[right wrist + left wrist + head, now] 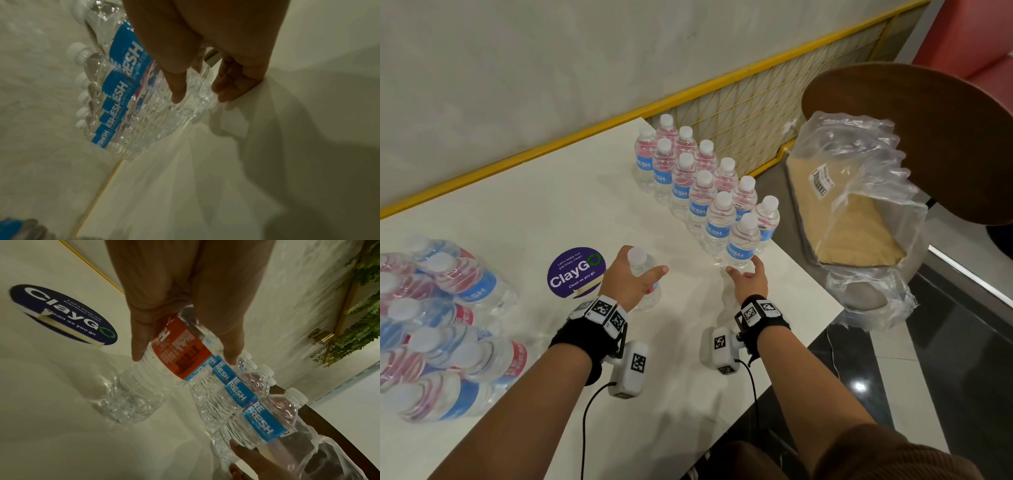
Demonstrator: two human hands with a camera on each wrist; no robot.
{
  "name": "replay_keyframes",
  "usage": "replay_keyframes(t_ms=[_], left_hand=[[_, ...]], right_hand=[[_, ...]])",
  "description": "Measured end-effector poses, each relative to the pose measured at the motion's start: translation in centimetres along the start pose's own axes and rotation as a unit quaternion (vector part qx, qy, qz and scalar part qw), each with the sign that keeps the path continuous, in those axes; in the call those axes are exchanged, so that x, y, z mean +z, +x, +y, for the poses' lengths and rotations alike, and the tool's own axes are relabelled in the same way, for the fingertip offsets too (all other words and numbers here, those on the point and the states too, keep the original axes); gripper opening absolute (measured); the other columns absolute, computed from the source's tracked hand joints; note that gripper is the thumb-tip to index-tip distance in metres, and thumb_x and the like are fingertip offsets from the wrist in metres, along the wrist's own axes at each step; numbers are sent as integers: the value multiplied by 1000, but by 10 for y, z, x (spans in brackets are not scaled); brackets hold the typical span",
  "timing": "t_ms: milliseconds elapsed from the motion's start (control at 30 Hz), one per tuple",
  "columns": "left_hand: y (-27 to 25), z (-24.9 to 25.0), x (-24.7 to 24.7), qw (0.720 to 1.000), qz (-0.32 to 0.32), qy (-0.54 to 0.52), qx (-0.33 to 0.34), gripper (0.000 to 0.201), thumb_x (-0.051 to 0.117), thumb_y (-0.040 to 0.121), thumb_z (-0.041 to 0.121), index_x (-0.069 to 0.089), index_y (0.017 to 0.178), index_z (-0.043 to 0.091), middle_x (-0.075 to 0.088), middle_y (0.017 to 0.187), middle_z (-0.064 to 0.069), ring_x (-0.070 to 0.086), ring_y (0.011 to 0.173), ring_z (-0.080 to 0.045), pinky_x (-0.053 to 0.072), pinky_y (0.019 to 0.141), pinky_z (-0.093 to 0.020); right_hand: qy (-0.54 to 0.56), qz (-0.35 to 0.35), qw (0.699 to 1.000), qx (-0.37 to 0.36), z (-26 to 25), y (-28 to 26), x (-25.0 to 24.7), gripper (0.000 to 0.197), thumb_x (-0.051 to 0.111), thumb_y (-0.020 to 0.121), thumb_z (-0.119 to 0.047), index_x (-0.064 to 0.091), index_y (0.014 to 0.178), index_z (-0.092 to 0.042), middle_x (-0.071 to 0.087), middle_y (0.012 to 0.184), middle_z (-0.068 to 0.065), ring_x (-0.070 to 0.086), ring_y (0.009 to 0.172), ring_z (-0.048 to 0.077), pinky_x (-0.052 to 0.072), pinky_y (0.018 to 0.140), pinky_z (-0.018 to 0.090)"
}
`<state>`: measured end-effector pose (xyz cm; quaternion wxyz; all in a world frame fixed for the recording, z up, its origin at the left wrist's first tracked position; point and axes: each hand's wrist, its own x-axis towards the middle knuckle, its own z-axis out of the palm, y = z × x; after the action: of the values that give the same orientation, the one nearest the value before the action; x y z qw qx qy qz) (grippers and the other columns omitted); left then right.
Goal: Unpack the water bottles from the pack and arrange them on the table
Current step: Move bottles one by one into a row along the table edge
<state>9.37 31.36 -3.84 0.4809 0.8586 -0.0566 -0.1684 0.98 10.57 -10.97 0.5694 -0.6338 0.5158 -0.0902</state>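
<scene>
At the left edge of the table [571, 192] lay the pack [441, 329], its torn wrap holding a heap of water bottles on their sides, so a good share of the unpacking remained. Just right of it sat a round purple sticker [576, 272]. Next came the left hand [628, 279], fingers and thumb curled round the middle of a single bottle [643, 274], held upright near the table top; whether its base touched could not be told. The step in hand, by my reading, was carrying this bottle over to join the rows. Further right, the right hand [748, 279] was spread loosely with nothing held, thumb and fingertips at the base of the nearest standing bottle [741, 241], seemingly having set it down or steadying it. Behind it the arranged bottles [688, 171] stood in two rows running diagonally toward the far edge. Off the table to the right, an emptied plastic wrap [859, 212] with a cardboard tray sat on a chair. The next move likely called for placing the held bottle upright at the front of the rows, close to its neighbours without knocking them.
</scene>
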Motion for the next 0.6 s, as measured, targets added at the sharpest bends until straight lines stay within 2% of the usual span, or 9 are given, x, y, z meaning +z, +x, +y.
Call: replay_keyframes(t_ms=[100, 167, 233, 300, 400, 500, 533, 600], left_hand=[[1, -4, -1, 1000, -20, -8, -19, 56, 79, 71, 41, 50, 112, 17, 58, 96, 0, 58, 69, -10, 54, 82, -37], [2, -4, -4, 999, -44, -8, -29, 70, 82, 60, 50, 48, 115, 23, 57, 100, 3, 64, 76, -15, 55, 87, -42], [4, -5, -10, 996, -73, 42, -22, 84, 84, 54, 52, 42, 123, 26, 53, 110, 5, 61, 96, -20, 50, 94, -38], [8, -6, -16, 988, -97, 121, -17, 84, 85, 62, 41, 38, 130, 22, 52, 118, 2, 53, 109, -21, 44, 96, -34], [18, -12, -24, 972, -122, 199, -27, 77, 80, 59, 47, 45, 125, 24, 62, 110, 2, 61, 102, -22, 50, 88, -34], [36, -14, -26, 974, -108, 196, -27, 65, 79, 60, 45, 52, 116, 26, 65, 101, 4, 63, 96, -21, 51, 82, -30], [44, -13, -27, 978, -92, 187, -33, 61, 79, 60, 43, 53, 113, 26, 64, 99, 4, 63, 95, -22, 51, 82, -30], [64, -8, -29, 985, -58, 156, -35, 61, 75, 53, 50, 56, 105, 26, 67, 95, 2, 66, 93, -25, 54, 82, -34]], right_hand=[[8, -5, 1000, 19, -4, 3, 4, 67, 69, 81, -35, 37, 140, -31, 61, 119, 13, 57, 114, 28, 42, 98, 38], [22, 6, 999, 41, -5, 4, 5, 68, 72, 79, -35, 39, 138, -25, 60, 121, 10, 56, 116, 29, 41, 100, 38], [39, 17, 997, 67, -7, 4, 5, 66, 75, 77, -32, 41, 132, -18, 57, 124, 9, 54, 117, 29, 41, 102, 39], [40, 15, 996, 75, -8, 4, 5, 62, 75, 77, -32, 43, 128, -16, 56, 124, 8, 55, 115, 29, 42, 101, 39], [34, 12, 997, 70, -6, 6, 4, 62, 74, 78, -32, 43, 129, -16, 55, 122, 8, 55, 114, 29, 42, 99, 38], [33, 2, 997, 73, 1, 10, -1, 63, 75, 79, -25, 42, 130, -12, 53, 111, 6, 56, 111, 28, 43, 100, 38], [38, -1, 997, 74, 6, 13, -2, 62, 76, 78, -22, 43, 129, -11, 53, 107, 4, 57, 106, 28, 44, 99, 40], [58, -8, 996, 74, 14, 18, -4, 61, 78, 75, -20, 46, 126, -10, 56, 96, 0, 58, 88, 26, 47, 92, 40]])
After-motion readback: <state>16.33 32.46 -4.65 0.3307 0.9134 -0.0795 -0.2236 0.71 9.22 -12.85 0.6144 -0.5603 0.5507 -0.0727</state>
